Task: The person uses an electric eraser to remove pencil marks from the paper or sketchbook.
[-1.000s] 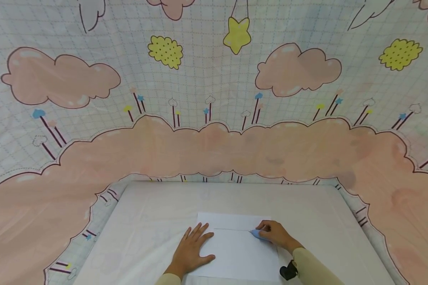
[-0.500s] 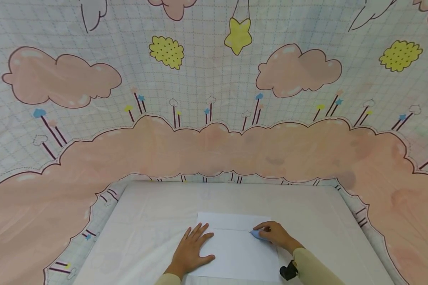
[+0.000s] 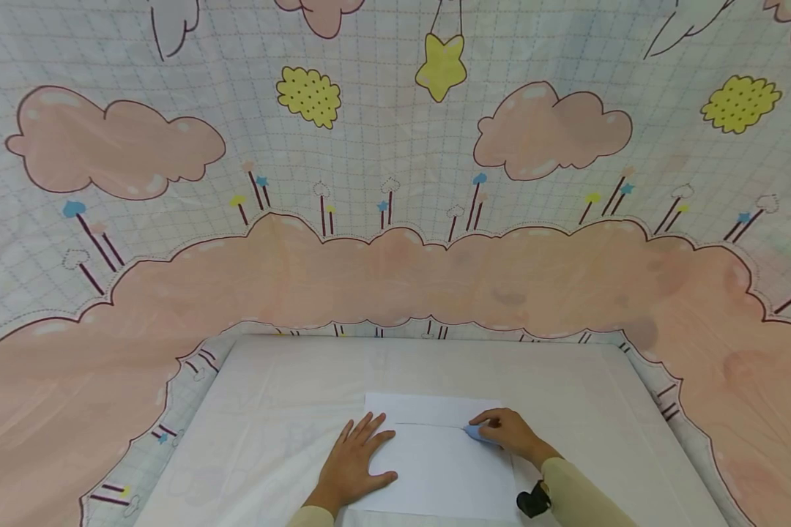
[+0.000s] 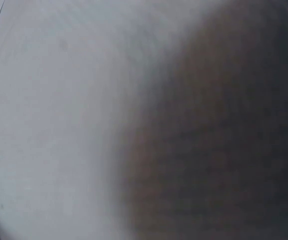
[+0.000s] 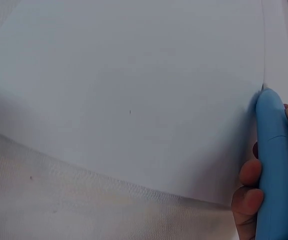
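still much the same: right fingers round a blue tool, left fingers wide on white paper

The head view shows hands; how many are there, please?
2: the left hand rests across the left edge of the white paper; the right hand grips a blue tool near the right edge.

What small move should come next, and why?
Perhaps the right hand should slide the blue tool toward the right edge of the paper, since the line ends at the tool, short of that edge, and the left hand rests on the paper.
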{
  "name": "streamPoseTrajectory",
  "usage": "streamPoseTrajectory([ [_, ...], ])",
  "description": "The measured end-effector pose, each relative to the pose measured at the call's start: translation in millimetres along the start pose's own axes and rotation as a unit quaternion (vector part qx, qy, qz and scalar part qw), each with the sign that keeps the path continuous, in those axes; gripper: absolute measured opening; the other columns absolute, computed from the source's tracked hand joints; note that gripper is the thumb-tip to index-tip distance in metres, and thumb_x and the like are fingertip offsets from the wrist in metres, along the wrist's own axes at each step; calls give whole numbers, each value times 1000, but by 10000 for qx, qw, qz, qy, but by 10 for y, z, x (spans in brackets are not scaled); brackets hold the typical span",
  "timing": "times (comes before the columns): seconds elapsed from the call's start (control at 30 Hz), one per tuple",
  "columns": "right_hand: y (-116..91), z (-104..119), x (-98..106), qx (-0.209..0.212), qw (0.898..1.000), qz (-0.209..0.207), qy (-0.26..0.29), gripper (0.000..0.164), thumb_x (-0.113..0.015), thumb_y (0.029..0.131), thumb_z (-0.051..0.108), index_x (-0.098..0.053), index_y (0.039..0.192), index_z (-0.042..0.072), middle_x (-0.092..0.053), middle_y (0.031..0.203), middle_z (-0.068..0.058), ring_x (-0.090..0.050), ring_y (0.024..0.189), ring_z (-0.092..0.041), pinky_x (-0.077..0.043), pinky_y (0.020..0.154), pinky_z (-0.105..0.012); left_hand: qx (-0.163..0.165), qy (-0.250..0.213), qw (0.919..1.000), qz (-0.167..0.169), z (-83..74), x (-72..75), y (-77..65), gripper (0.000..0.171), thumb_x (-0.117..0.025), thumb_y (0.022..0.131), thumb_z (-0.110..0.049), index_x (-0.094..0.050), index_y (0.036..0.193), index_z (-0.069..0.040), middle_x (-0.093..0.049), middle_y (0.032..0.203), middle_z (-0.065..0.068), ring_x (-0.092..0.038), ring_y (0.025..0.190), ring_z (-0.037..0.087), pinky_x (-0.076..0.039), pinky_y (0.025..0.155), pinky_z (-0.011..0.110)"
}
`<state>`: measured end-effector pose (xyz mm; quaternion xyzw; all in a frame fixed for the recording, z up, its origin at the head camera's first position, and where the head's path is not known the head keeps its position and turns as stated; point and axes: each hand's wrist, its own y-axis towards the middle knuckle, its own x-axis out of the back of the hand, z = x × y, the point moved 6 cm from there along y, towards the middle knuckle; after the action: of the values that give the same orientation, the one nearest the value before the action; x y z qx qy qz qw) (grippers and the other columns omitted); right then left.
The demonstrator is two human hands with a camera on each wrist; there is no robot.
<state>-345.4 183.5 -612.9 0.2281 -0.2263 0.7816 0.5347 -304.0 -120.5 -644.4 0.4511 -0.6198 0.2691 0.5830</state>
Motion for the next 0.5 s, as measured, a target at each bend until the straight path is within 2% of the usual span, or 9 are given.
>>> streamPoseTrajectory([
  [0.23, 12, -7, -1, -121, 9999, -17, -45, 21, -67, 86, 11, -76, 104, 11, -63, 94, -3, -50, 67, -12, -46, 51, -22, -13, -5, 10000, -15, -1, 6, 3, 73, -46, 82, -81, -52, 138, -35, -34, 159, -6, -30, 148, 23, -25, 118, 53],
  [0.5, -16, -3, 35, -67, 10000, 3, 25, 21, -66, 86, 10, -75, 105, 8, -62, 86, -2, -47, 57, -11, -43, 49, -22, 45, -85, 9999, 66, -16, 24, -1, 73, -48, 81, -80, -53, 138, -34, -35, 159, -5, -30, 147, 24, -24, 118, 53],
])
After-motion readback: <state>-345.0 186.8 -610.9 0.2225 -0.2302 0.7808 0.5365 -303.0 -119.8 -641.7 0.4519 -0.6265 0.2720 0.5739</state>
